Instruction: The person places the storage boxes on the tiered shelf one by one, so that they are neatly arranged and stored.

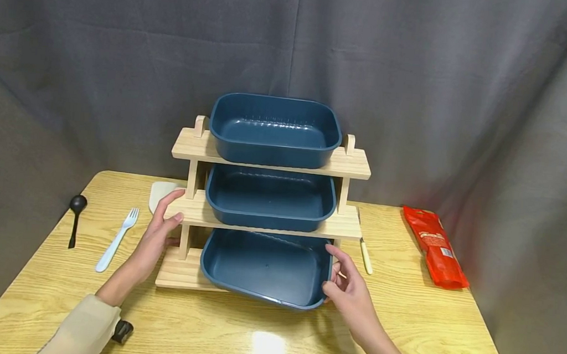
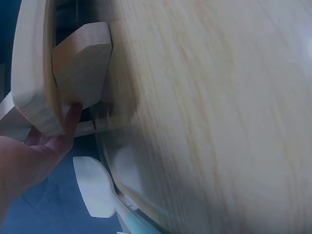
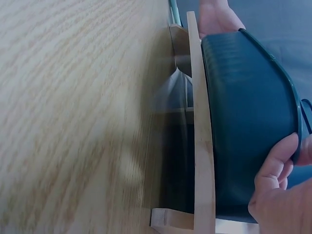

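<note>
A three-tier wooden rack (image 1: 176, 210) holds a dark blue bin on each level. My left hand (image 1: 150, 241) grips the left end of the middle board, thumb on top; in the left wrist view, fingers of the left hand (image 2: 36, 158) wrap the board's end. On the lowest level, the bottom bin (image 1: 266, 267) sits askew, its right front corner jutting past the board. My right hand (image 1: 351, 293) pinches this bin's right rim, thumb in front, as the right wrist view also shows. The middle bin (image 1: 269, 220) and top bin (image 1: 274, 154) stand straight, nothing inside them.
Left of the rack lie a black spoon (image 1: 78, 203), a light blue fork (image 1: 117, 242) and a white spatula (image 1: 158, 192). A yellow-handled knife (image 1: 366, 257) and a red packet (image 1: 435, 247) lie to the right. Grey curtains (image 1: 294, 44) surround the wooden table (image 1: 201, 331).
</note>
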Demonstrator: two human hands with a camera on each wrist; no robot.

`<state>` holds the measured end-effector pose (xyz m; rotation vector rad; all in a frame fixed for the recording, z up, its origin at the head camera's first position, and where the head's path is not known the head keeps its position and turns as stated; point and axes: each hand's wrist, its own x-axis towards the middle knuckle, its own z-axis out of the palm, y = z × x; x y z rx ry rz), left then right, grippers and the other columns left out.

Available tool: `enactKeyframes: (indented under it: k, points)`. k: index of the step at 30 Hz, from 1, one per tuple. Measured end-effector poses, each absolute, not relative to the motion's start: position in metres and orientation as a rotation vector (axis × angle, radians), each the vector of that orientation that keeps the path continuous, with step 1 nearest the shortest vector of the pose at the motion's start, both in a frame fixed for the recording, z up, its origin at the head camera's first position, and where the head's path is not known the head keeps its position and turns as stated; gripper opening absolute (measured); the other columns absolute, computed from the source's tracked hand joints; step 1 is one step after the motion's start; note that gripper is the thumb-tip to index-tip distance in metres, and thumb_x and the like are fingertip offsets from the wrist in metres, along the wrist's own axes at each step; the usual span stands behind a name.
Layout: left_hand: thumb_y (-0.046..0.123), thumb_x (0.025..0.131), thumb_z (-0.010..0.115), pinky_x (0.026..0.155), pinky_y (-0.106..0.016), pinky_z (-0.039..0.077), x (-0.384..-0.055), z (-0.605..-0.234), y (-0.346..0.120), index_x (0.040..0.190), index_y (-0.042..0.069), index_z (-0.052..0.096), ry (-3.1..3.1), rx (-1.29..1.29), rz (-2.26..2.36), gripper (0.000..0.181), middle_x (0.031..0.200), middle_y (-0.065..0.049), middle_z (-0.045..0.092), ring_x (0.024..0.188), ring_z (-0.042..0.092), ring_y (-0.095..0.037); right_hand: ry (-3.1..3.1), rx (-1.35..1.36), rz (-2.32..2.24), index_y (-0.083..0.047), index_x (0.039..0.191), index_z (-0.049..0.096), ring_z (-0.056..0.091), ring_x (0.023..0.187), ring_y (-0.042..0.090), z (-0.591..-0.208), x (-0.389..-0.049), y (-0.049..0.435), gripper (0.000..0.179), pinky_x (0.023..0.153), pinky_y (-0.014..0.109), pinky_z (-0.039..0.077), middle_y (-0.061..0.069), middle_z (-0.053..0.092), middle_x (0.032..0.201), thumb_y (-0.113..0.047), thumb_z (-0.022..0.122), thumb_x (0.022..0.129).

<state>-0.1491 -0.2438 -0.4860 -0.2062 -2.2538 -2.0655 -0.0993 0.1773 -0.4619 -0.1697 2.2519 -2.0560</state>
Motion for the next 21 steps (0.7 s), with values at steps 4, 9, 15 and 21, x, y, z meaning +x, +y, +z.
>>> enactKeyframes:
  k: [4, 9, 15, 21]
  points:
    - [0.029, 0.12, 0.042, 0.113, -0.06, 0.027, -0.149, -0.485, -0.244, 0.174, 0.025, 0.023, -2.256, -0.206, -2.069, 0.057, 0.178, 0.004, 0.011, 0.156, 0.018, -0.029, 2.237, -0.178, -2.057, -0.008, 0.158, 0.053, 0.051, 0.076, 0.016, -0.461, -0.101, 0.178, 0.074, 0.066, 0.029, 0.052, 0.009, 0.044, 0.097, 0.017, 0.06, 0.089]
    - [0.03, 0.12, 0.041, 0.106, -0.058, 0.035, -0.149, -0.484, -0.244, 0.174, 0.027, 0.022, -2.261, -0.202, -2.077, 0.058, 0.178, 0.004, 0.01, 0.15, 0.027, -0.032, 2.225, -0.188, -2.055, -0.008, 0.158, 0.053, 0.052, 0.076, 0.017, -0.462, -0.103, 0.179, 0.074, 0.067, 0.029, 0.053, 0.01, 0.046, 0.097, 0.016, 0.059, 0.089]
    - [0.032, 0.12, 0.04, 0.099, -0.056, 0.043, -0.148, -0.484, -0.244, 0.174, 0.028, 0.021, -2.273, -0.179, -2.086, 0.058, 0.177, 0.003, 0.011, 0.139, 0.038, -0.033, 2.162, -0.041, -2.077, -0.015, 0.162, 0.048, 0.057, 0.079, 0.017, -0.461, -0.097, 0.18, 0.073, 0.07, 0.033, 0.059, 0.01, 0.05, 0.1, 0.011, 0.062, 0.095]
    - [0.031, 0.12, 0.04, 0.1, -0.055, 0.041, -0.149, -0.484, -0.244, 0.174, 0.029, 0.022, -2.274, -0.175, -2.081, 0.057, 0.177, 0.003, 0.011, 0.14, 0.037, -0.032, 2.121, 0.118, -2.16, -0.005, 0.161, 0.04, 0.064, 0.079, 0.017, -0.46, -0.08, 0.176, 0.071, 0.069, 0.035, 0.062, 0.009, 0.056, 0.098, 0.008, 0.066, 0.097]
